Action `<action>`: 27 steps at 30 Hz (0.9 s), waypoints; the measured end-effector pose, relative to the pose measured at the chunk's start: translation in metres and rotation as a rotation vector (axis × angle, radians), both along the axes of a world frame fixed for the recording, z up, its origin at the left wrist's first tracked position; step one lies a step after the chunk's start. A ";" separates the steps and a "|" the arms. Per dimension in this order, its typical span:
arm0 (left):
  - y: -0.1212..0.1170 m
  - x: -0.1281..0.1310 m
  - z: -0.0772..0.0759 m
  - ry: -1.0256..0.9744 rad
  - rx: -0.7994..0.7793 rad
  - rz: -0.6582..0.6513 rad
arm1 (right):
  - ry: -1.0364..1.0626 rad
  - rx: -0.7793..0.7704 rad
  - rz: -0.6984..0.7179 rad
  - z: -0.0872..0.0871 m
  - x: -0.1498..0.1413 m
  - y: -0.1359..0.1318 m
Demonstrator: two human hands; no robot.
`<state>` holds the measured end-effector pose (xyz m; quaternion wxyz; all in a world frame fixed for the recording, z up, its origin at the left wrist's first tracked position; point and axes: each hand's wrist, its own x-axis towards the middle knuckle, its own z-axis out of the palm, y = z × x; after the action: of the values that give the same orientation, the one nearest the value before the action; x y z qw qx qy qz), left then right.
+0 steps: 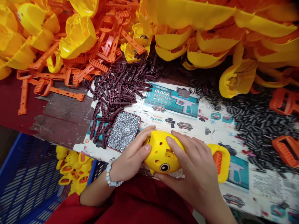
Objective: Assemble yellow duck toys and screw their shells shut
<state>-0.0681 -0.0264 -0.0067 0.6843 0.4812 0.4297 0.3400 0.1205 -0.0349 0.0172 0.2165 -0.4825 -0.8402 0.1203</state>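
Between left hand [131, 158] and right hand [196, 158], touching both, sits a yellow toy [161, 148].

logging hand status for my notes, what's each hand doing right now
Left hand: closed around one side of the yellow toy body, holding it.
Right hand: closed around the opposite side, holding the same body.

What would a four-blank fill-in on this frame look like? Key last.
The left hand and right hand hold a shell coloured ____.
A beaded bracelet circles the ____ wrist.
The basket at lower left is ____ in colour.
The upper teal panel bears the largest white word, ____.

Key: yellow; left; blue; GLOCK.
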 end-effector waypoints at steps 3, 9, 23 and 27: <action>-0.002 0.001 0.001 -0.020 -0.002 -0.013 | 0.016 0.013 0.003 0.000 0.001 -0.001; -0.002 0.002 0.003 -0.061 -0.008 -0.027 | 0.031 0.035 0.004 -0.001 0.001 -0.004; -0.009 0.004 0.002 -0.098 -0.005 -0.022 | 0.000 -0.012 0.001 -0.001 0.000 -0.004; -0.007 0.004 0.009 0.039 0.027 -0.075 | -0.041 -0.005 -0.027 -0.002 -0.001 -0.006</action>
<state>-0.0637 -0.0338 0.0020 0.6816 0.5127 0.4199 0.3102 0.1195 -0.0412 0.0155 0.1993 -0.4968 -0.8375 0.1097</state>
